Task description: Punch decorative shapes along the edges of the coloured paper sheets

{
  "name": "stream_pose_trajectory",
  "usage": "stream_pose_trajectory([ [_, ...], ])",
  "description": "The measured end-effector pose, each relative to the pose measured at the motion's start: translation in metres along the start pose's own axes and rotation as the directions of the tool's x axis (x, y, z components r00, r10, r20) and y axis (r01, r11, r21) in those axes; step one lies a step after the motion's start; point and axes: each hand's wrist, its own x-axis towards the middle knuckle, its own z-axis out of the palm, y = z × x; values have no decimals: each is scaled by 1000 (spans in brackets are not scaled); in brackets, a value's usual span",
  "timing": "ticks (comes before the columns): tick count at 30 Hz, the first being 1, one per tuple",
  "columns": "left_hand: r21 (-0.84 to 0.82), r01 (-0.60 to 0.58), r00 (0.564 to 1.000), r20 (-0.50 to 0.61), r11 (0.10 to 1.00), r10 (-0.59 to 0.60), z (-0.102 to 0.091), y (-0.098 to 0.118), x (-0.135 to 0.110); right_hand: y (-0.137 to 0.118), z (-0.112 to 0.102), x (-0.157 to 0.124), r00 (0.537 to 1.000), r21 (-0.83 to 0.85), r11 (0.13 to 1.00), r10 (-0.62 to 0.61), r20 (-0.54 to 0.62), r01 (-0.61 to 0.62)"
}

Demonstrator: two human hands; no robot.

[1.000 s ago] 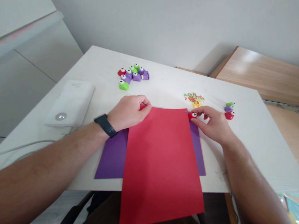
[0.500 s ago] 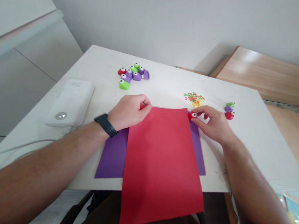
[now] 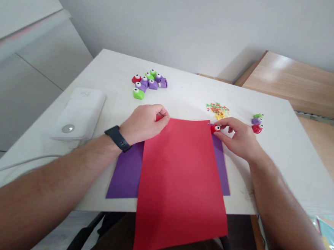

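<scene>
A red sheet of paper (image 3: 181, 171) lies over a purple sheet (image 3: 126, 171), its near end hanging past the table's front edge. My left hand (image 3: 148, 123) pinches the red sheet's far left corner between thumb and fingers. At the far right corner, my right hand (image 3: 236, 137) is closed on a small red craft punch (image 3: 214, 129) with a white round button. The punch sits against the paper's edge; whether the paper is inside its slot cannot be made out. Beyond it lies a small heap of green, orange and yellow paper cut-outs (image 3: 218, 108).
Several red, green and purple craft punches (image 3: 152, 84) stand at the back left. Three more punches (image 3: 257, 123) are at the right. A white box-shaped device (image 3: 80, 115) with a cable (image 3: 24, 162) rests on the white table (image 3: 290, 168) at the left.
Almost nothing differs. Both hands hold the same places on the paper and the punch; the whole view has shifted very slightly.
</scene>
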Motion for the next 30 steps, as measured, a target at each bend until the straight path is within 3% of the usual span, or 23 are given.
stream_pose_trajectory([
  [30, -15, -1, 1000, 2, 1000, 1, -1, -1, 1, -2, -1, -1, 1000, 7, 1000, -21, 8, 21],
])
